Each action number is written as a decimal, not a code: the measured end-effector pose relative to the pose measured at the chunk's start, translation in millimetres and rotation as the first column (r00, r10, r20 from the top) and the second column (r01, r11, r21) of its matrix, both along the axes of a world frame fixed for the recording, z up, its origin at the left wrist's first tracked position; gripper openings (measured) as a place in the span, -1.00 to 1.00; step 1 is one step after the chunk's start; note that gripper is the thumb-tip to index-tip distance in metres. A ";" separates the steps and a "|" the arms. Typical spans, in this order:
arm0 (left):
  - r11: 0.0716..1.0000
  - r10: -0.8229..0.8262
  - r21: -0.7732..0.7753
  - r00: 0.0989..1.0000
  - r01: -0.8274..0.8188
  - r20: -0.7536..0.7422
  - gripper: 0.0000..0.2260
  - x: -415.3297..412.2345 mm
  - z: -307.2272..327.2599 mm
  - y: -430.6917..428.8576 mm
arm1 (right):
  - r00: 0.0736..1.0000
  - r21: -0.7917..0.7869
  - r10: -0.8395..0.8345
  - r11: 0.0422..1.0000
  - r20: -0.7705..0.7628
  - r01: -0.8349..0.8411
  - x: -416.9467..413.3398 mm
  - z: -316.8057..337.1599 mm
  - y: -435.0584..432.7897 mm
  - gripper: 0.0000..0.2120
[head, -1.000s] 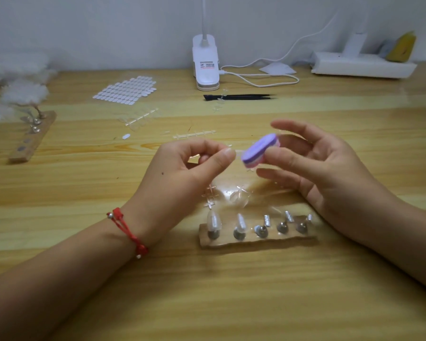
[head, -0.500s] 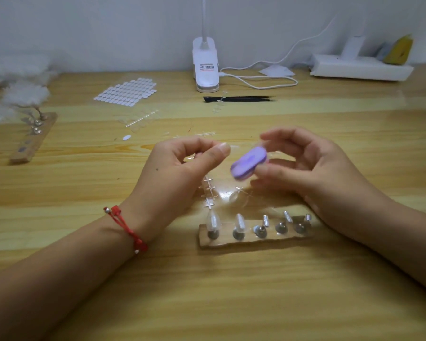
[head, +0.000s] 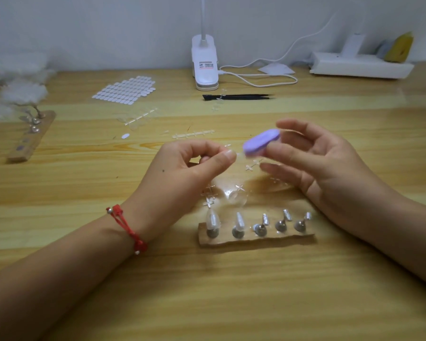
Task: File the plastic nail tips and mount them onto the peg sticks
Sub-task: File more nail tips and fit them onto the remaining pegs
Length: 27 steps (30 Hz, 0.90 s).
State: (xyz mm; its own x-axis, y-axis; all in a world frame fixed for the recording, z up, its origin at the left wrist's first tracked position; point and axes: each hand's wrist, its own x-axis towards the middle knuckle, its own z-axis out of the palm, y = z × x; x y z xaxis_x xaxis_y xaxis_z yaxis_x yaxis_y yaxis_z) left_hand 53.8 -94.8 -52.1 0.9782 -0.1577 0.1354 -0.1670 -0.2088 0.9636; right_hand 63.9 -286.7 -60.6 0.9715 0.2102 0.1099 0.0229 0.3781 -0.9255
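My left hand (head: pixel 187 168) pinches a small clear nail tip (head: pixel 239 156) between thumb and forefinger. My right hand (head: pixel 315 163) holds a purple oval file block (head: pixel 261 143) between thumb and fingers, its edge against the tip; the block is motion-blurred. Below the hands a wooden peg holder (head: pixel 256 238) stands on the table with several metal pegs. Its two left pegs (head: pixel 213 221) carry clear nail tips; the three right pegs (head: pixel 282 222) are bare. Loose clear tips and sprue bits (head: pixel 234 195) lie between the holder and my hands.
A sheet of adhesive tabs (head: pixel 124 89) lies at the back left, black tweezers (head: pixel 236 96) and a white clip lamp (head: pixel 205 67) with its cable at the back centre. A second wooden holder (head: pixel 30 136) sits at far left, a white power strip (head: pixel 359 66) at the back right.
My right hand swept the purple file down and left, then back up to the right against the tip. My left hand stayed almost still.
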 end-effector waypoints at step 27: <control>0.999 -0.025 0.038 0.999 0.026 -0.036 -0.86 1.6 0.1 1.3 | 1.000 -0.035 -0.015 0.999 -0.004 0.015 -1.5 1.3 1.5 -0.58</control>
State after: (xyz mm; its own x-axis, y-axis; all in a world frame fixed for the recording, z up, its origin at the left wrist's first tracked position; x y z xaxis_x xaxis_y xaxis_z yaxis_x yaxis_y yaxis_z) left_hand 55.4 -93.5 -52.0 0.9778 -0.1870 0.0941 -0.1388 -0.2422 0.9603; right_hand 62.3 -285.2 -59.3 0.9750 0.1991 0.0987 0.0244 0.3453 -0.9382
